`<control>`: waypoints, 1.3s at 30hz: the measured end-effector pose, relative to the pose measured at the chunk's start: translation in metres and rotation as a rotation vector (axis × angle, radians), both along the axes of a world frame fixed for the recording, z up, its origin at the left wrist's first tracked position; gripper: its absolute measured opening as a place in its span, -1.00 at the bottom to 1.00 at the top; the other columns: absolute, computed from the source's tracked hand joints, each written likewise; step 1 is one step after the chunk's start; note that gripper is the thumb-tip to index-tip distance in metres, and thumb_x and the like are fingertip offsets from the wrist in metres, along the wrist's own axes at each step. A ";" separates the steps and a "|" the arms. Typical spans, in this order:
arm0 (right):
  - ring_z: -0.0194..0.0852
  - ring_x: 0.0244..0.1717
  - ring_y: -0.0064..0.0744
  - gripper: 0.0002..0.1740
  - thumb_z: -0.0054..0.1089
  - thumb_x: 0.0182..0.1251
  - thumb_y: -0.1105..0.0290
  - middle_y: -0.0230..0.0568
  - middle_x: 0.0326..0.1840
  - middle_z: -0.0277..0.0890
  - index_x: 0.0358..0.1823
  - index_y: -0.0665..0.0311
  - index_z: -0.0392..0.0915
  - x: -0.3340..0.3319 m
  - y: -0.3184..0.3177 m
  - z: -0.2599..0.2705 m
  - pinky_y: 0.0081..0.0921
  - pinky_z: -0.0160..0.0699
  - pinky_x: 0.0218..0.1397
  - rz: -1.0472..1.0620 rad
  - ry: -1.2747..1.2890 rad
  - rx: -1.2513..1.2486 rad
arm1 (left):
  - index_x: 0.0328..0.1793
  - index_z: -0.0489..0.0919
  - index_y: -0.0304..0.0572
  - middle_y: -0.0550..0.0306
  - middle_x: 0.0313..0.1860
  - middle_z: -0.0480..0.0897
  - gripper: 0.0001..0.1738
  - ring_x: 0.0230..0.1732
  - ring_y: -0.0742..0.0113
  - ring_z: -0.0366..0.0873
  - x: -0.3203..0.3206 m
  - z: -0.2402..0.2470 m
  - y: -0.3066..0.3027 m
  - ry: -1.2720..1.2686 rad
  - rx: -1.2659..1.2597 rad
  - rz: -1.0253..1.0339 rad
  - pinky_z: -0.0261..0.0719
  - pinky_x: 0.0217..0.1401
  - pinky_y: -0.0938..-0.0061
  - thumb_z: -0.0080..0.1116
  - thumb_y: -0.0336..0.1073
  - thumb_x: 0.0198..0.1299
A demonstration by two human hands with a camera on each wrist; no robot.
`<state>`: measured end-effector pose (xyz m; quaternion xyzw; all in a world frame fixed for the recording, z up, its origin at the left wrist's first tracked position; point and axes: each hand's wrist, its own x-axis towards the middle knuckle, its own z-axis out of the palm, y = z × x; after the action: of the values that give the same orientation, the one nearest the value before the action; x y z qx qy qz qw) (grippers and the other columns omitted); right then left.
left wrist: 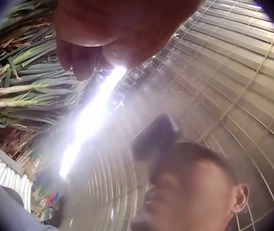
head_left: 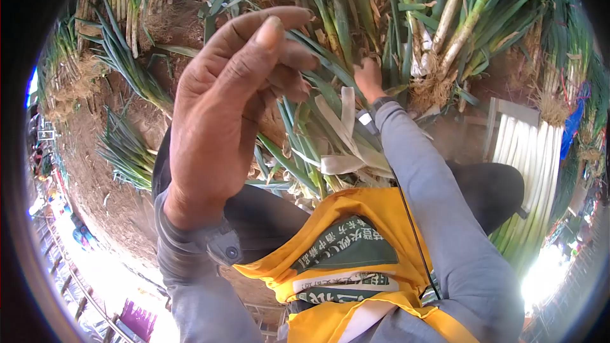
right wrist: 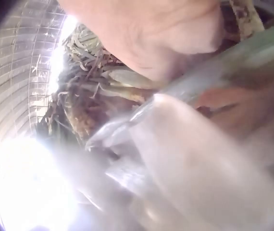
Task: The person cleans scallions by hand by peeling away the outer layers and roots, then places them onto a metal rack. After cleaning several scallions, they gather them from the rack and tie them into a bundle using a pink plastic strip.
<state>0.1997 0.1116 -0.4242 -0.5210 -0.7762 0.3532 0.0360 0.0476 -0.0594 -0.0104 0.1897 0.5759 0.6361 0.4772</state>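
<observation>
The left hand (head_left: pixel 219 108), raised left of centre in the head frame, has its fingers loosely bent and holds nothing, while the right hand (head_left: pixel 368 81), in the upper middle, is at a long green leek leaf (head_left: pixel 325 58), though blur in the right wrist view means I cannot tell whether it grips it. A yellow cloth apron (head_left: pixel 333 206) at lower centre bears a dark green panel (head_left: pixel 375 254) of white Chinese characters, too skewed to read; rooty green-and-white leek bunches (head_left: pixel 457 22) fill the upper right.
</observation>
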 end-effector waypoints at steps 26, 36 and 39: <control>0.60 0.09 -0.40 -0.46 0.32 0.44 0.11 -0.17 0.08 0.70 0.27 0.35 0.60 -0.029 0.042 0.356 -0.41 0.58 0.17 0.579 0.572 -0.117 | 0.23 0.61 -0.29 0.18 -0.07 0.68 -0.61 -0.14 0.47 0.63 -0.028 0.005 0.056 0.152 0.291 0.288 0.65 0.03 0.50 0.22 -0.13 0.50; 0.53 0.11 -0.50 -0.57 0.32 0.48 0.33 -0.19 0.16 0.68 0.28 0.35 0.56 -0.011 -0.014 0.418 -0.40 0.54 0.20 0.789 0.631 -0.003 | 0.40 0.46 -0.26 0.09 0.16 0.63 -0.60 0.12 0.28 0.62 -0.022 0.030 0.058 -0.138 0.611 0.023 0.64 0.11 0.35 0.08 -0.25 0.55; 0.54 0.09 -0.52 -0.58 0.32 0.49 0.34 -0.19 0.10 0.70 0.28 0.37 0.56 -0.008 -0.031 0.445 -0.46 0.56 0.19 0.697 0.411 -0.046 | 0.42 0.45 -0.30 0.08 0.22 0.59 -0.57 0.19 0.28 0.56 -0.017 0.034 0.057 -0.144 0.719 0.034 0.60 0.18 0.33 0.10 -0.27 0.54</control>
<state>0.1913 0.0805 0.0210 -0.1457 -0.8750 0.4583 0.0567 0.0308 -0.0028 0.0233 0.2902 0.2836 0.8176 0.4086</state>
